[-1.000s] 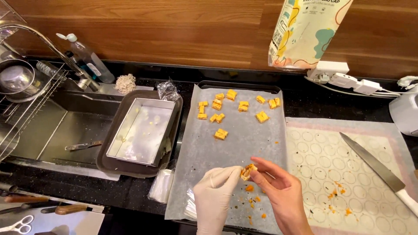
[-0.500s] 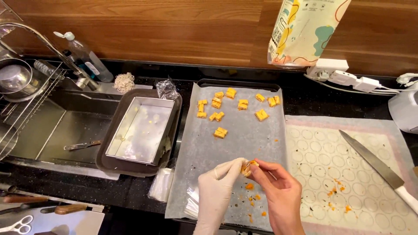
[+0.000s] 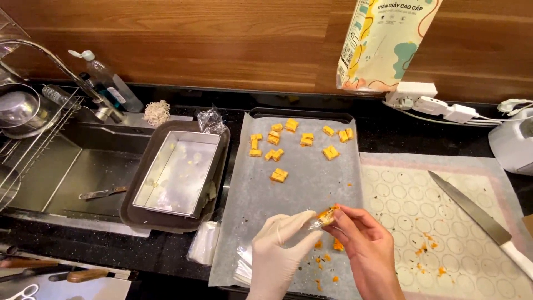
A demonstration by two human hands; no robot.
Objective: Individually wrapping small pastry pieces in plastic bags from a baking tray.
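My left hand, in a white glove, and my bare right hand meet over the near end of a paper-lined baking tray. Together they pinch one small orange-and-white pastry piece, with a clear wrapper at the left fingertips. Several more orange pieces lie scattered at the far end of the tray. Orange crumbs dot the paper under my hands.
An empty square metal tin sits on a dark tray left of the baking tray, beside the sink. To the right lie a circle-printed baking mat and a large knife. A stack of clear bags, a hanging pouch.
Both hands stayed together on the pastry piece and shifted slightly right. The left fingers pulled a bit away, showing clear wrapper. One more crumb lies on the paper.
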